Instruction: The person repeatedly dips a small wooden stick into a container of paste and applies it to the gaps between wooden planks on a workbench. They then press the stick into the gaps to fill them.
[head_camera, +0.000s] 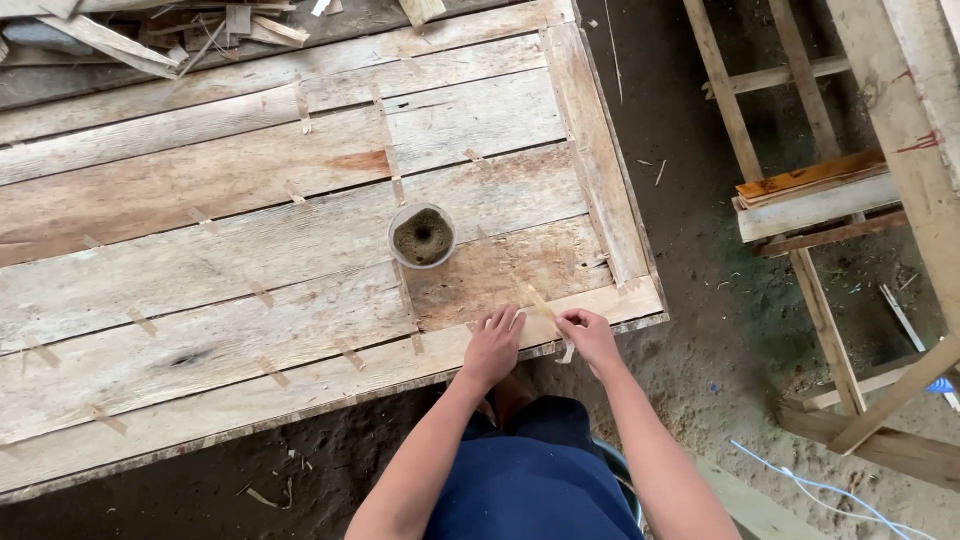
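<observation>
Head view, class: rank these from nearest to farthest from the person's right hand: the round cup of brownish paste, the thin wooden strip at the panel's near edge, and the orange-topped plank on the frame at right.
From the right hand:
1. Thin wooden strip, at its fingertips.
2. Round cup, up and left on the plank panel.
3. Orange-topped plank, far up and right, across the dirt floor.

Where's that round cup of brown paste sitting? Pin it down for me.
In the head view the cup stands upright on the wooden panel, right of centre, just beyond the left hand and right hand at the near edge.
</observation>
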